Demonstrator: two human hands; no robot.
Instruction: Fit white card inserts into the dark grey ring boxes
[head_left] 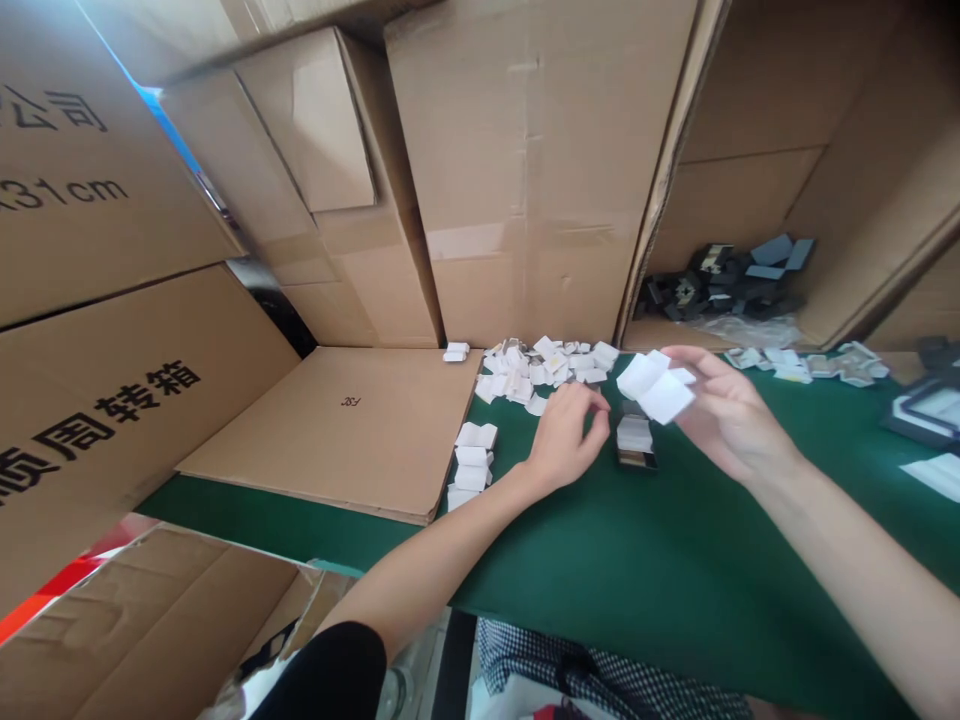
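Observation:
My right hand (pixel 720 410) is raised above the green table (pixel 675 560) and pinches a few small white folded paper pieces (pixel 654 385) between thumb and fingers. My left hand (pixel 568 435) rests low on the table with its fingers curled together at the edge of a heap of white paper pieces (pixel 544 370); whether it grips one is hidden. Between the hands stands a small stack of white pieces on a dark block (pixel 635 442). A short row of folded white pieces (pixel 472 462) lies left of my left wrist.
A flat cardboard sheet (pixel 345 425) lies on the table's left. Tall cardboard boxes (pixel 525 170) wall the back and left. An open box at the right holds dark parts (pixel 720 280). More white and grey pieces (pixel 810 362) and a dark tray (pixel 926 410) lie at far right.

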